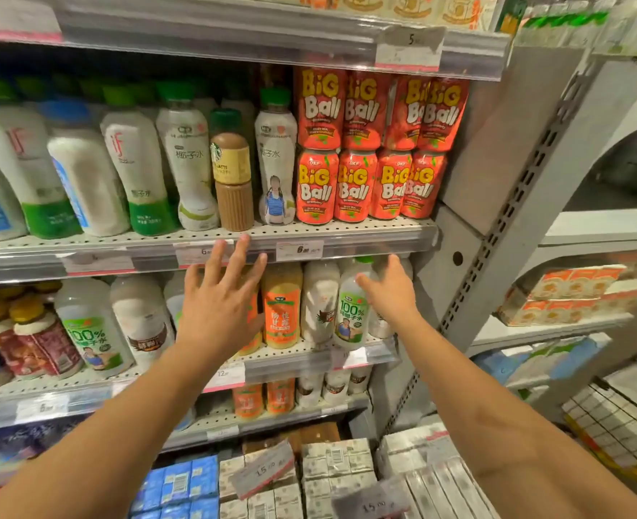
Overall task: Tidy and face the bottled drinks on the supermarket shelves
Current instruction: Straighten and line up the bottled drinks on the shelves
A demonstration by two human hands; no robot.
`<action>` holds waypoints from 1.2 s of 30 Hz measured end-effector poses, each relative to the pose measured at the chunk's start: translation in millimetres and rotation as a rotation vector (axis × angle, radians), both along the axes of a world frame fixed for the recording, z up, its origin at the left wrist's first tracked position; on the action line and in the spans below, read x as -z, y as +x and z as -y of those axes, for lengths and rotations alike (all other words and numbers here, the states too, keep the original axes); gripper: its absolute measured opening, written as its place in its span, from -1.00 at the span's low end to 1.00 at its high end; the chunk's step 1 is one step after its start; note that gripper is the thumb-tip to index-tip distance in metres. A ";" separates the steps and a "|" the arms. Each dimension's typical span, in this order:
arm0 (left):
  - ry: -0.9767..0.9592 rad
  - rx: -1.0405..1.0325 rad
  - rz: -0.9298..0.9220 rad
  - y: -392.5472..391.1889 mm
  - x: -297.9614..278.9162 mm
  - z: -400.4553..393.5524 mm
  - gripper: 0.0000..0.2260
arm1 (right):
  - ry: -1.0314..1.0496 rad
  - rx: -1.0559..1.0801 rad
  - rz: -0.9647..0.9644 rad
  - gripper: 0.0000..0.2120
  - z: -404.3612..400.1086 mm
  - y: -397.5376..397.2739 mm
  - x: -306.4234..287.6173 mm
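Both arms were stretched forward toward the drinks shelves. The left hand was held up in front of the second shelf, its fingers straight and spread wide, gripping nothing; the tips reached as high as the price rail of the shelf above. Behind its palm stood an orange bottle, mostly hidden. The right hand was further to the right, at the end of the same shelf, with the thumb pointing left toward the green-capped coconut water bottle marked "100%". Its other fingers went in behind the bottles, so I cannot tell if they were curled on something or not (only the back of the hand and the thumb showed).

On this second shelf the bottles stood upright in a row: the orange-label bottle, a brown and white bottle, then the coconut water bottle just beside the right hand. Further left stood another "100%" bottle and red bottles with yellow caps.

On the upper shelf the red Big Ball cans were stacked in two layers at the right end. Beside them stood a white coconut water bottle, then a brown Starbucks latte bottle, alone among white bottles with green caps.

Below, cartons with price cards filled the bottom
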State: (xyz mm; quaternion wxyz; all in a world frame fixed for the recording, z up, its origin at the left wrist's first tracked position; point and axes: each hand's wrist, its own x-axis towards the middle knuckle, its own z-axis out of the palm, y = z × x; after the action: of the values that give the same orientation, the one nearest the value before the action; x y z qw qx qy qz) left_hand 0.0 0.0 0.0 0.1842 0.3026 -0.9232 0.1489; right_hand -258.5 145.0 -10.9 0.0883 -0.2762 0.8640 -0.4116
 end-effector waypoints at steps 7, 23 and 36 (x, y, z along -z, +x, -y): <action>-0.061 -0.025 0.009 -7.1 6.8 6.8 -0.17 | 0.016 0.168 -0.006 -0.57 31.1 -4.8 0.9; -0.094 -0.153 0.058 -15.1 8.6 -2.3 -0.11 | -0.055 0.034 -0.310 -0.68 10.6 -23.6 31.1; -0.084 -0.162 0.164 -10.6 -3.9 -6.5 -0.09 | -0.242 -0.109 -0.175 -0.77 -73.5 18.8 51.6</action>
State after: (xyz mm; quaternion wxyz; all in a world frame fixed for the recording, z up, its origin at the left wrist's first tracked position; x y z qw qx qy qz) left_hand -10.6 6.5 3.9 0.1077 0.3551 -0.9006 0.2263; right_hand -239.7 218.5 -62.6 0.0010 -0.3664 0.7960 -0.4818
